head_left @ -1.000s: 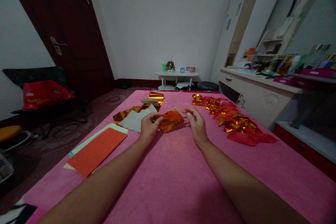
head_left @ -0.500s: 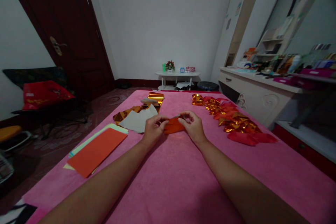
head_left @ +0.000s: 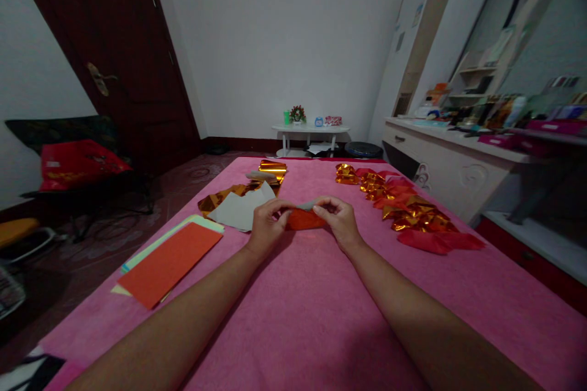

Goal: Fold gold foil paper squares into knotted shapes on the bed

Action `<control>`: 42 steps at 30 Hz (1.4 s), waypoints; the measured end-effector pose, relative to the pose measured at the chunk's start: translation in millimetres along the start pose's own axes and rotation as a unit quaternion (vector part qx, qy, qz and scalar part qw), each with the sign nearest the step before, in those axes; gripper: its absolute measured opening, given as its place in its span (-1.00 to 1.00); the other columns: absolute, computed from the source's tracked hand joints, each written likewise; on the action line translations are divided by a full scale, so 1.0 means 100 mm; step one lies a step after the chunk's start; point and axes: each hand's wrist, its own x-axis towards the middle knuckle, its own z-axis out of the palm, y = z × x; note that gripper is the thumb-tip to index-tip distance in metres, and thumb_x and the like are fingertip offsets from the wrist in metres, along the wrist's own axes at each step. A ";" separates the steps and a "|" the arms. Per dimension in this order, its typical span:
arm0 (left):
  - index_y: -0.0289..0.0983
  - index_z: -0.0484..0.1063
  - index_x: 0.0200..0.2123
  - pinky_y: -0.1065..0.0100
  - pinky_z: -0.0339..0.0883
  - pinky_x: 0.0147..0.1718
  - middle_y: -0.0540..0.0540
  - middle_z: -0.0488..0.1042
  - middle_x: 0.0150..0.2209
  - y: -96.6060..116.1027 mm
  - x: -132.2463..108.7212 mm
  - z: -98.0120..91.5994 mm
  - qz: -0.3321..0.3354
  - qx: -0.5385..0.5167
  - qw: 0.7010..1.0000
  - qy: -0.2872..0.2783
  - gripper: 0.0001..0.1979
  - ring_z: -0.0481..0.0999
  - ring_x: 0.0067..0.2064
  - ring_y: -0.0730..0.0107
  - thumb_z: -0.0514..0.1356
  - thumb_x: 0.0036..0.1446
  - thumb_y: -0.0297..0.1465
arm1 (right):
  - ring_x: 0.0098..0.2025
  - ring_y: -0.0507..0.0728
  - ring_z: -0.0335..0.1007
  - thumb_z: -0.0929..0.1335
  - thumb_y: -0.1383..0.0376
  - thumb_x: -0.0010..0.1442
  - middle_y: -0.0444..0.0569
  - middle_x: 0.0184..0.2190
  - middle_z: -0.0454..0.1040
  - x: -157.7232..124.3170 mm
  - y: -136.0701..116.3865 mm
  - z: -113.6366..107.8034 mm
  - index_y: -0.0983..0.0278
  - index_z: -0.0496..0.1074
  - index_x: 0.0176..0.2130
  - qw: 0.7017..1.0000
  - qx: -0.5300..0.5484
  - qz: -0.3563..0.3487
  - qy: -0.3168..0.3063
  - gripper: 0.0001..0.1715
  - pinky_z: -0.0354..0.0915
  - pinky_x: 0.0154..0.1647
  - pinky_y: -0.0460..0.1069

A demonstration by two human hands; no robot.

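Note:
Both my hands pinch a small folded orange foil sheet (head_left: pixel 302 219) over the middle of the pink table (head_left: pixel 298 317). My left hand (head_left: pixel 265 226) grips its left end with thumb and fingers closed. My right hand (head_left: pixel 340 221) holds the right end the same way. A pale edge of the sheet shows along its top fold. Just left of my left hand lie a white sheet (head_left: pixel 238 211) and crumpled gold foil (head_left: pixel 215 200).
An orange paper stack (head_left: pixel 167 263) lies near the table's left edge. A row of folded gold and red foil pieces (head_left: pixel 403 211) runs along the right side. A gold foil roll (head_left: pixel 272 168) sits at the far end. A dresser (head_left: pixel 454 165) stands to the right.
My right hand came in from open beside the sheet and took its right end. The gold foil sheet got folded smaller, its orange side now facing me.

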 end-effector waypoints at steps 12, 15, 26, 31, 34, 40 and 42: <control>-0.26 0.50 -0.36 0.43 0.26 -0.40 -0.03 0.49 -0.40 0.01 0.00 0.00 0.003 0.027 0.999 0.023 -0.85 0.39 -0.40 0.46 0.12 0.05 -0.51 | -0.43 0.05 0.34 0.43 0.13 -0.05 -0.12 -0.46 0.46 -0.01 0.01 0.01 0.28 0.47 -0.35 0.997 0.024 0.040 -0.063 -0.70 0.26 -0.37 -0.06; -0.26 0.49 -0.37 0.43 0.25 -0.41 -0.03 0.49 -0.40 0.01 0.00 0.00 0.000 0.030 0.999 0.025 -0.85 0.40 -0.41 0.46 0.12 0.05 -0.50 | -0.43 0.05 0.34 0.49 0.17 -0.15 -0.14 -0.47 0.46 -0.02 0.01 0.02 0.28 0.47 -0.37 0.995 0.025 0.042 -0.091 -0.67 0.27 -0.35 -0.05; -0.27 0.49 -0.38 0.44 0.25 -0.41 -0.02 0.48 -0.41 0.04 0.00 0.01 -0.005 0.028 0.999 0.018 -0.87 0.40 -0.41 0.47 0.14 0.05 -0.51 | -0.39 0.07 0.40 0.45 0.21 -0.06 -0.13 -0.42 0.51 -0.04 -0.02 -0.01 0.27 0.53 -0.35 0.987 0.116 0.090 -0.068 -0.77 0.30 -0.31 -0.05; -0.27 0.49 -0.37 0.45 0.24 -0.42 -0.02 0.48 -0.40 0.02 -0.01 0.02 -0.003 0.028 0.999 0.014 -0.88 0.39 -0.41 0.49 0.15 0.05 -0.51 | -0.44 0.06 0.38 0.44 0.20 -0.03 -0.14 -0.46 0.52 -0.04 -0.02 -0.01 0.26 0.55 -0.37 0.979 0.161 0.108 -0.058 -0.80 0.27 -0.36 -0.07; -0.27 0.49 -0.37 0.45 0.23 -0.42 -0.02 0.48 -0.41 0.01 -0.01 0.02 0.000 0.028 1.000 0.013 -0.88 0.38 -0.42 0.50 0.15 0.05 -0.52 | -0.45 0.06 0.38 0.44 0.17 -0.01 -0.13 -0.49 0.52 -0.04 -0.02 0.00 0.26 0.55 -0.39 0.977 0.174 0.112 -0.042 -0.79 0.26 -0.36 -0.07; -0.28 0.49 -0.38 0.44 0.23 -0.41 -0.03 0.48 -0.41 0.03 -0.02 0.02 -0.005 0.017 1.000 0.004 -0.88 0.39 -0.40 0.48 0.15 0.06 -0.51 | -0.40 0.07 0.40 0.44 0.13 0.00 -0.12 -0.46 0.53 -0.03 -0.01 0.01 0.25 0.55 -0.39 0.983 0.160 0.091 -0.017 -0.77 0.27 -0.31 -0.06; -0.27 0.50 -0.36 0.44 0.24 -0.39 -0.04 0.49 -0.39 0.05 -0.02 0.02 -0.004 0.005 1.000 -0.010 -0.88 0.41 -0.38 0.47 0.16 0.06 -0.51 | -0.40 0.06 0.39 0.45 0.16 -0.02 -0.14 -0.45 0.53 -0.03 0.00 0.01 0.25 0.54 -0.40 0.986 0.149 0.077 -0.003 -0.80 0.26 -0.32 -0.07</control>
